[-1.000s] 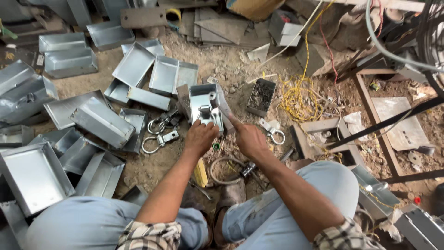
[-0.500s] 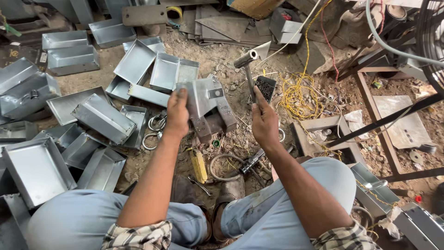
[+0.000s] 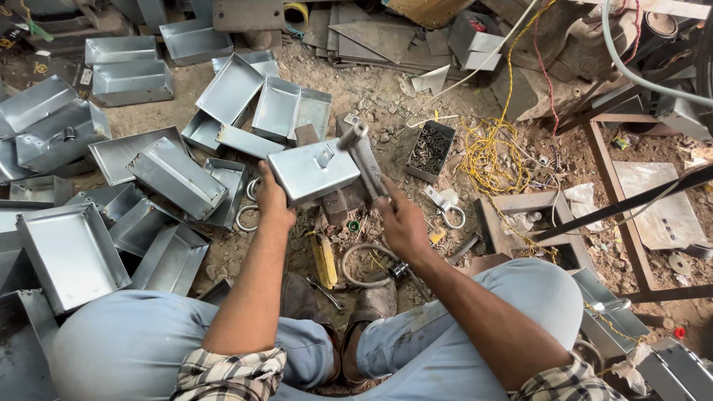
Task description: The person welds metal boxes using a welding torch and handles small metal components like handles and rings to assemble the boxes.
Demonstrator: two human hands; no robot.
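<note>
My left hand (image 3: 272, 200) grips the left edge of a shiny sheet-metal box (image 3: 312, 170) held flat side up over a dark metal block (image 3: 340, 204) on the dirt floor. A small metal fitting sits on the box's top face. My right hand (image 3: 399, 220) is closed on the handle of a steel hammer (image 3: 364, 154), whose head hangs just above the box's right end. Both knees in pale blue trousers frame the spot where I squat.
Many similar metal trays (image 3: 174, 177) lie heaped to the left and behind. A small open box of bolts (image 3: 431, 151), tangled yellow wire (image 3: 494, 152), metal rings (image 3: 247, 217), a yellow-handled tool (image 3: 324, 261) and a wooden frame (image 3: 616, 215) surround the work spot.
The box has been turned from its open side to its flat closed side. My right hand took up the hammer, raised it, and now brings it down close to the box.
</note>
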